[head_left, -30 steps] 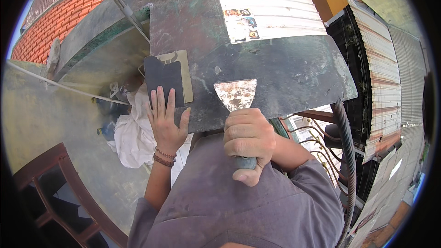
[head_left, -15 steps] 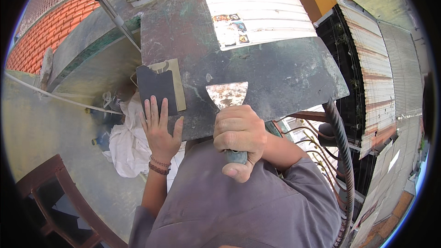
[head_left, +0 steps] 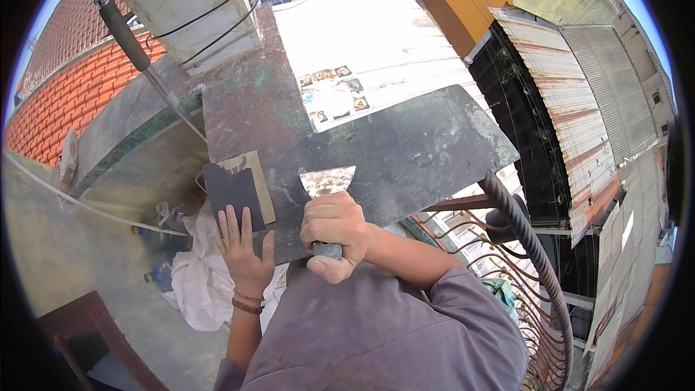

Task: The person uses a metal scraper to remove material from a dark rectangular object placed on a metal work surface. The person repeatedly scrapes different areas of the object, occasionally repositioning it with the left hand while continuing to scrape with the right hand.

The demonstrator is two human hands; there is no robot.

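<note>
My right hand is wrapped round the grey handle of a putty knife. Its wide, paint-spotted blade points away from me over the worn dark ledge; whether the blade edge touches the surface I cannot tell. To the left, my left hand lies flat with fingers stretched. Its fingertips rest on the lower part of a torn dark grey sheet, probably sandpaper. A tan piece shows from under that sheet along its right and top sides.
White crumpled cloth lies below left. A metal pole with a dark grip leans at the far left. Twisted dark railing curves along the right. Beyond the ledge is a white corrugated roof with stickers near its corner.
The view has tilted up, so everything sits lower and further left. The putty knife is slightly nearer the ledge's inner corner. My left hand stays flat on the sheet.
</note>
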